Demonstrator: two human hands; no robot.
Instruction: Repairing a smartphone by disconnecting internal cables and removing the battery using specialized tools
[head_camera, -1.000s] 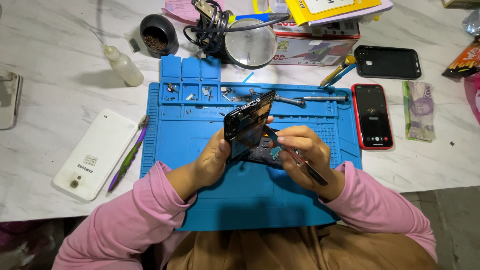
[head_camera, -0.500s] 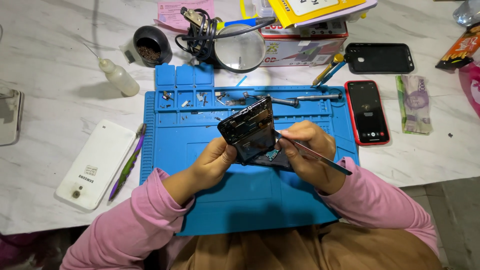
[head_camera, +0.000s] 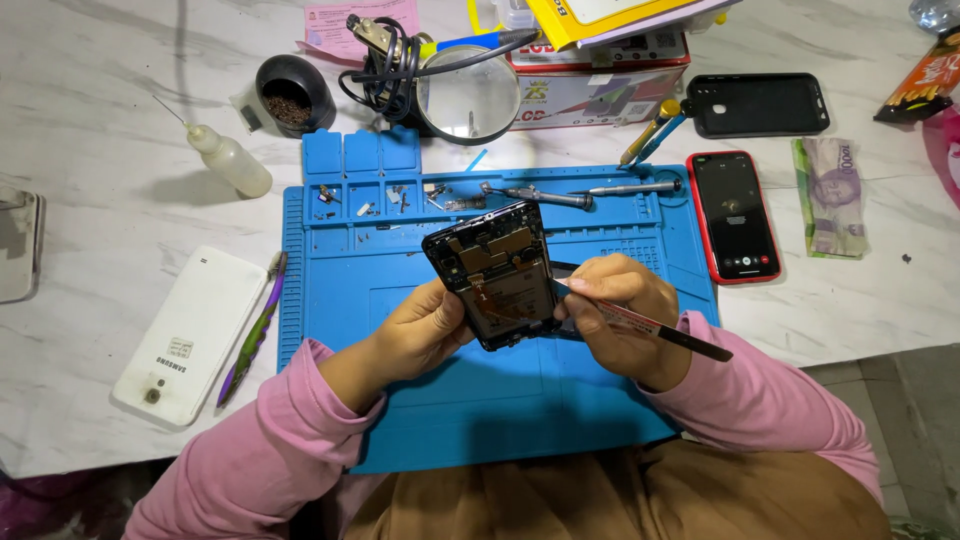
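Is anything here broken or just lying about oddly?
The phone in the left hand has its back off, circuit boards bare. The right hand holds a thin flat tool at its edge. Tiny screws lie in the blue mat's trays.

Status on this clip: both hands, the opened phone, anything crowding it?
Left hand grips opened black phone, internals facing up. Right hand holds thin flat pry tool at its right edge. Blue work mat beneath; nothing crowding it.

A red phone (head_camera: 737, 216) lies on the counter right of the blue mat, its dark screen lit with small round buttons. At the top stands a white box (head_camera: 598, 90) with red and blue print. A yellow package (head_camera: 600, 15) lies on it. A pink paper slip (head_camera: 345, 25) lies far back. A small grey label sits on the white phone back (head_camera: 190, 335) at left.
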